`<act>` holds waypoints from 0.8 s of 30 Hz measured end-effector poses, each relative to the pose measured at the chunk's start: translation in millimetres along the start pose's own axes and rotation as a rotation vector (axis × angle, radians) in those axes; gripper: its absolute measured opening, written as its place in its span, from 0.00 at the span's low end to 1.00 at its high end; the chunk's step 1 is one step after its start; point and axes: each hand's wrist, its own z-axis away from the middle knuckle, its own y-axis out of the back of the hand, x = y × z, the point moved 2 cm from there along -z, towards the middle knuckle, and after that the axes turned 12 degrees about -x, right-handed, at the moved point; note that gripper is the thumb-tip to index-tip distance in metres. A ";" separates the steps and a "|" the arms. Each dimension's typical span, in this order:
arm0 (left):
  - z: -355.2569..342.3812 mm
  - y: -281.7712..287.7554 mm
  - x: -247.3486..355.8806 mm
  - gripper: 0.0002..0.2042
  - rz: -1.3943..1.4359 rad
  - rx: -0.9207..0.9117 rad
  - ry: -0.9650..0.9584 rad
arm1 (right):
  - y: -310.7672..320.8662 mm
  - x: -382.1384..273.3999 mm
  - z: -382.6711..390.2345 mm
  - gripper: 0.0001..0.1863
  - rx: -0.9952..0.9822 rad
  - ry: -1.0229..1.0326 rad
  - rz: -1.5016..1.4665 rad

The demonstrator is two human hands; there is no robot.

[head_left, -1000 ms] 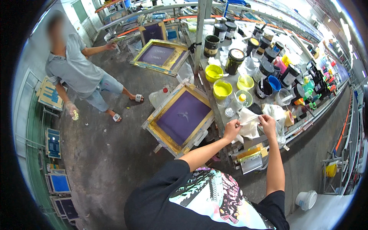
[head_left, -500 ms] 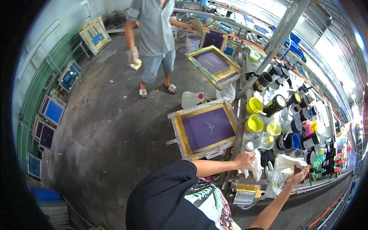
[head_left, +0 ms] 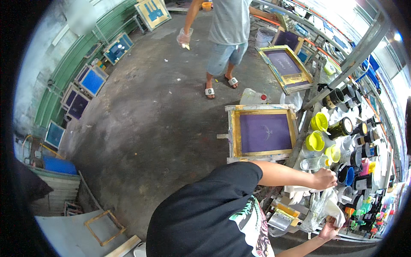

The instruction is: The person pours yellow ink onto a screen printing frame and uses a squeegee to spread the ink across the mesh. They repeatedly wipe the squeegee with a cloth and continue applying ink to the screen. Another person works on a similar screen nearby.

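My left hand (head_left: 324,179) is closed in a fist over the near edge of the cluttered bench, close to a clear bottle with a yellow cap (head_left: 316,163) and a black tub with a blue rim. What its fingers hold, if anything, is hidden. Lower down, my right hand (head_left: 329,231) grips the end of a white cloth (head_left: 334,210), which hangs limp and may be a glove. Another white fabric piece with finger-like ends (head_left: 296,195) lies below my left wrist. Crumpled clear plastic (head_left: 314,212) sits between the two.
Yellow-green pots (head_left: 315,141) and black tubs (head_left: 341,127) crowd the bench. A purple screen-printing frame (head_left: 267,133) lies left of it, beside a white jug (head_left: 253,97). Another person (head_left: 229,32), one hand gloved, stands beyond. More frames (head_left: 92,80) lean along the green wall.
The view has swung, shifting the scene rightward. My left hand has left the finger-ended white fabric and moved forward over the bench. My right hand still grips the white cloth, now lower.
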 end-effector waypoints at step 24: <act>17.0 134.4 154.6 0.17 0.945 -0.235 0.006 | -35.6 49.8 61.4 0.31 -0.401 0.137 0.427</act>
